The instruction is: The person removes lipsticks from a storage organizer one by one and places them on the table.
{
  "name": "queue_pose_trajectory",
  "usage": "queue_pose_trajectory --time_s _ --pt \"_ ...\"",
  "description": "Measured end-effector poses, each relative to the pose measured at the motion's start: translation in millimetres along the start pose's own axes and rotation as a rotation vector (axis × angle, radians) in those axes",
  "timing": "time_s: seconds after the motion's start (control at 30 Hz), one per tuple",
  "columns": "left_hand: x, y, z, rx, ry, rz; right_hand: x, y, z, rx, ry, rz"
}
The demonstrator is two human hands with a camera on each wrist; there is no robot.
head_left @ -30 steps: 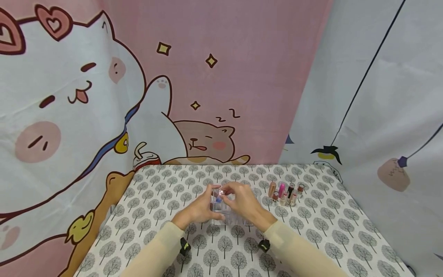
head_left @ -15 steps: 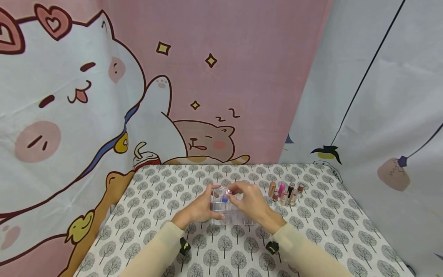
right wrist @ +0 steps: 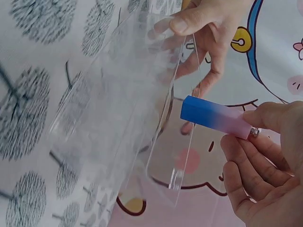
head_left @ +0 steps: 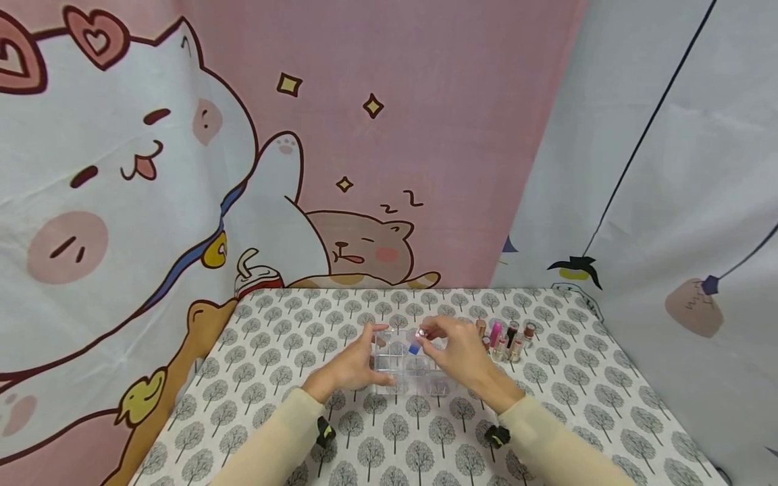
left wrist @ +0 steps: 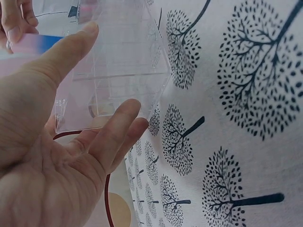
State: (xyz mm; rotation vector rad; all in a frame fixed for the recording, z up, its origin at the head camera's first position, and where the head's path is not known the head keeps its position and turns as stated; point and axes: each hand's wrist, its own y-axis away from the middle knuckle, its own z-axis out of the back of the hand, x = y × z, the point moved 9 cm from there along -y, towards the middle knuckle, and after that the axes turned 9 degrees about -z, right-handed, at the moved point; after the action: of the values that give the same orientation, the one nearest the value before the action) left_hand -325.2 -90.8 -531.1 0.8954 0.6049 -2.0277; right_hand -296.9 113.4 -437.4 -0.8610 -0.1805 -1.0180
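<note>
A lipstick in a square case fades from blue to pink, with a small silver knob at its pink end. My right hand pinches it near that end between thumb and fingers, blue end tilted down. Below it stands a clear plastic organizer box divided into compartments. At the box's left side my left hand holds it, thumb near the front and fingers toward the back. In the right wrist view the lipstick's blue end overlaps the clear box edge; whether they touch I cannot tell.
To the right of the box, several lipsticks stand in a group, among them a bright pink one and a black one. A tree-print cloth covers the table. Cartoon-printed curtains hang behind and at the sides.
My right hand has moved to the right across the box with the lipstick, and more of its blue end shows. The left hand and box have stayed in place.
</note>
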Motion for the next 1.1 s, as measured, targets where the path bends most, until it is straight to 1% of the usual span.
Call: queue_pose_trajectory --time_s 0.23,0.43,0.53,0.7,0.8,1.1 --pt "-0.4 1.7 -0.4 0.003 -0.005 0.012 -14 5 22 -0.03 0.017 -0.003" --pt "0.1 0.9 -0.3 0.005 -0.011 0.012 -24 7 42 -0.106 0.05 0.006" --pt "1.0 0.5 -0.2 0.005 -0.012 0.015 -30 8 49 -0.124 0.06 -0.027" --pt "1.4 1.7 -1.0 0.006 -0.006 0.019 -44 11 59 -0.117 0.062 -0.096" --pt "0.9 2.5 -1.5 0.005 -0.004 0.025 -51 11 67 -0.122 0.068 -0.12" --pt "-1.3 2.3 -0.6 -0.002 -0.014 0.016 -73 13 99 -0.188 0.111 -0.162"
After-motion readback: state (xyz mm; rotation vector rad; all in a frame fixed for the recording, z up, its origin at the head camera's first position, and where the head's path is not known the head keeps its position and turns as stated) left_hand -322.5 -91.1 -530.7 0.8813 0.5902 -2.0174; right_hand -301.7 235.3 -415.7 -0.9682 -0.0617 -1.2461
